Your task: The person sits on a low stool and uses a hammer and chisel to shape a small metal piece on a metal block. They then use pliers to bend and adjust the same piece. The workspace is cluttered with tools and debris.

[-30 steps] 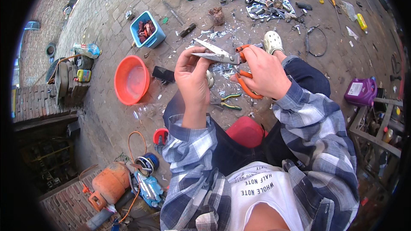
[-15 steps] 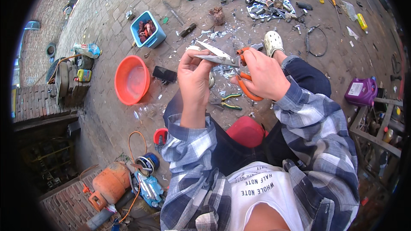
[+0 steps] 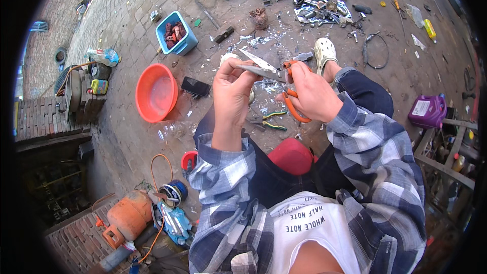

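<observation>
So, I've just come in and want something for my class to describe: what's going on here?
The right hand grips a pair of orange-handled scissors, blades spread open. The left hand has its fingertips at the blades; whether they pinch anything small is hard to tell. Pliers lie on the ground, and an orange tub stands off to the left.

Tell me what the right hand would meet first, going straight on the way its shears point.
Most likely the left hand: the orange-handled shears in the right hand point toward it and overlap its fingers in the picture, though depth is unclear.
</observation>
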The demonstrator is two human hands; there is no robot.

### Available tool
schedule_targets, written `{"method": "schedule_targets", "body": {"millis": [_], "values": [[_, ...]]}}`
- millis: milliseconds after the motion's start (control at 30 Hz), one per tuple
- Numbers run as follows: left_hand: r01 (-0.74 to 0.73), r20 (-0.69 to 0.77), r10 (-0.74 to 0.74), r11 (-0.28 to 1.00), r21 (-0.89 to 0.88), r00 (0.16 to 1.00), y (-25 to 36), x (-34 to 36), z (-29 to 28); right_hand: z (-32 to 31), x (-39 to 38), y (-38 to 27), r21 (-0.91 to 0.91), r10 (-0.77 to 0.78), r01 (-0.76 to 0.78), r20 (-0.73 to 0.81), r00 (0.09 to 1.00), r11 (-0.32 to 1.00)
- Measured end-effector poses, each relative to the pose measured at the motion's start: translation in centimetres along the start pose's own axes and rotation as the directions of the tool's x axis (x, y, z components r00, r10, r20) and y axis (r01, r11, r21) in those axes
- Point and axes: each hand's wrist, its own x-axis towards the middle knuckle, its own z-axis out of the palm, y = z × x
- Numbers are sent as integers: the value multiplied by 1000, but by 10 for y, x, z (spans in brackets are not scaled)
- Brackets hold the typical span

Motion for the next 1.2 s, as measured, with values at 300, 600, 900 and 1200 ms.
{"method": "schedule_targets", "body": {"millis": [300,600,900,1200], "values": [[-15,21,15,1000,6,1000,0,1,-5,0,2,-1,-141,-5,5,-4,1000,990],[45,-41,-48,996,-73,998,0,-2,4,-8,7,2,-223,-106,62,-193,975,973],[-95,14,94,979,178,995,-3,-3,4,-14,9,-4,-226,-101,64,-159,982,972],[57,48,-55,998,-32,997,-2,-2,-3,-15,7,-6,-192,-49,29,-100,994,981]]}}
